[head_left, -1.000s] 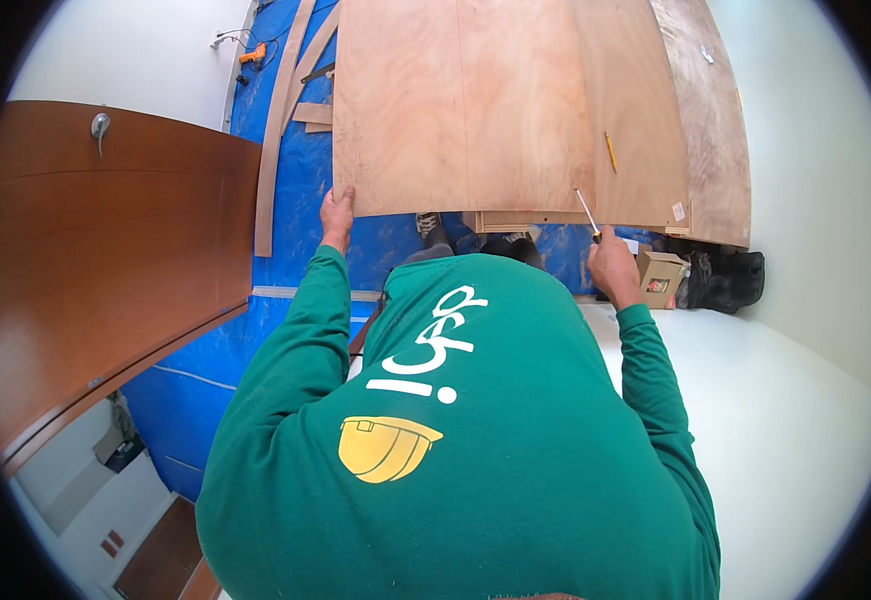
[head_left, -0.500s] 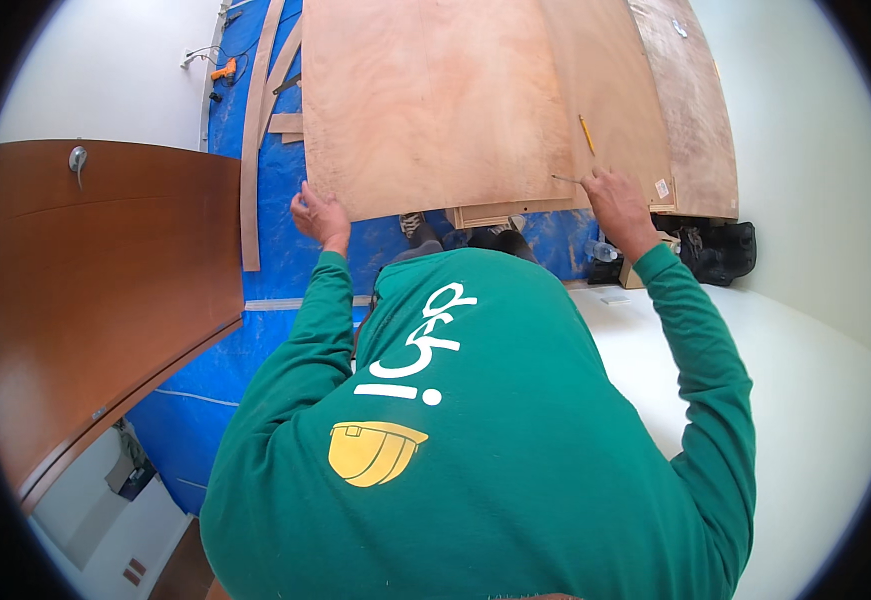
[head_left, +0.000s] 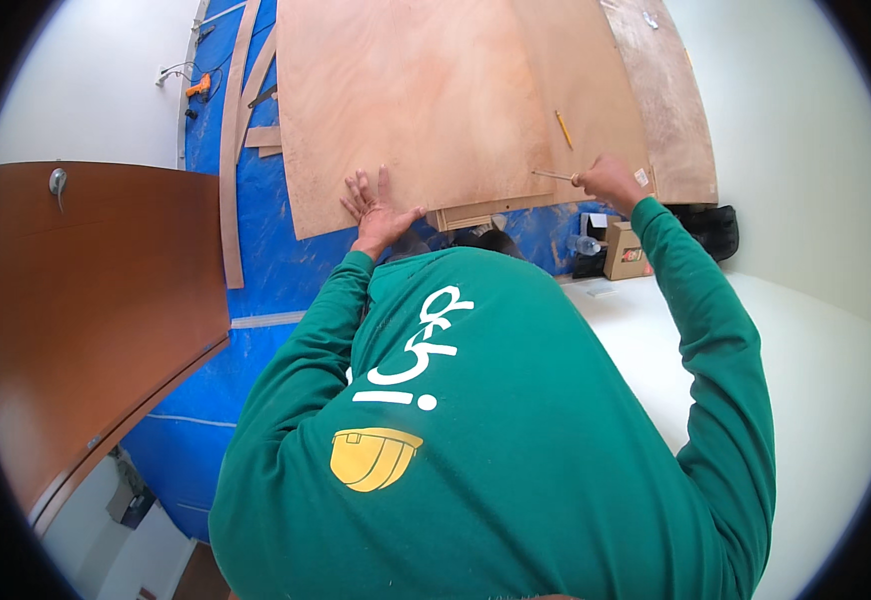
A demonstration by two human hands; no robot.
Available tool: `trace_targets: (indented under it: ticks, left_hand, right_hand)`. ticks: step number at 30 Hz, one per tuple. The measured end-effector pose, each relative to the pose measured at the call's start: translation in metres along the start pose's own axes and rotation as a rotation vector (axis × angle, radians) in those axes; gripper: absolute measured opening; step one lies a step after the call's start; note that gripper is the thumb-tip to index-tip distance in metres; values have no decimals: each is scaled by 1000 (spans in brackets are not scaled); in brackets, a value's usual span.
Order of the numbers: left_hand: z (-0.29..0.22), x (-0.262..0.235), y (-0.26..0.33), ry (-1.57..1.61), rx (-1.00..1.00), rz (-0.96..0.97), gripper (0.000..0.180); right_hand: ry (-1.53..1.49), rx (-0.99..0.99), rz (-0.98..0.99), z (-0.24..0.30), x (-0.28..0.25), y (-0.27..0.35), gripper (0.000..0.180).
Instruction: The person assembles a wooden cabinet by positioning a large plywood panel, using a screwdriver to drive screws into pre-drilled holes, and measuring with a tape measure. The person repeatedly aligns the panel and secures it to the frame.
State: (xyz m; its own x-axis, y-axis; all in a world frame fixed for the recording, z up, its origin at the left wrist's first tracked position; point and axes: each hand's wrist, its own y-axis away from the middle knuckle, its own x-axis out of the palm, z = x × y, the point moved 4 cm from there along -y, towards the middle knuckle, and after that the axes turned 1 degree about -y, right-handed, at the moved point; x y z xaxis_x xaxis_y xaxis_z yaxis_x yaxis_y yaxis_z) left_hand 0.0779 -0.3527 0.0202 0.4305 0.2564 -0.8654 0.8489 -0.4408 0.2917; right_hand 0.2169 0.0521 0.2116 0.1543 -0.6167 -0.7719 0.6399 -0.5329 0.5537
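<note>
One plywood sheet (head_left: 416,100) carries my left hand (head_left: 382,219), spread wide, perhaps for steadying it; my right hand (head_left: 611,182) grips a screwdriver (head_left: 556,177) at the sheet's right edge.

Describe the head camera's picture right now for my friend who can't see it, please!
Someone in a green shirt leans over a wooden board, left hand spread near its edge, right hand holding a thin tool. A yellow pencil lies just beyond the tool. Blue sheeting shows below, and a brown door stands at left.
</note>
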Motion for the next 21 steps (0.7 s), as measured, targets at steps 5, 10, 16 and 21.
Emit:
trace_targets:
  ticks: [5,10,16,21]
  left_hand:
    - [3,-1,1,43,32,-27,136]
    - [3,5,0,24,13,-28,137]
    - [-2,2,-1,-1,-12,-7,139]
    - [0,4,-3,9,-39,12,139]
  right_hand:
    - [453,-590,-102,27,1,22,12]
    - [742,-732,-61,30,6,27,6]
    - [-142,220,173,-11,2,0,26]
    - [129,-189,56,-9,7,0,27]
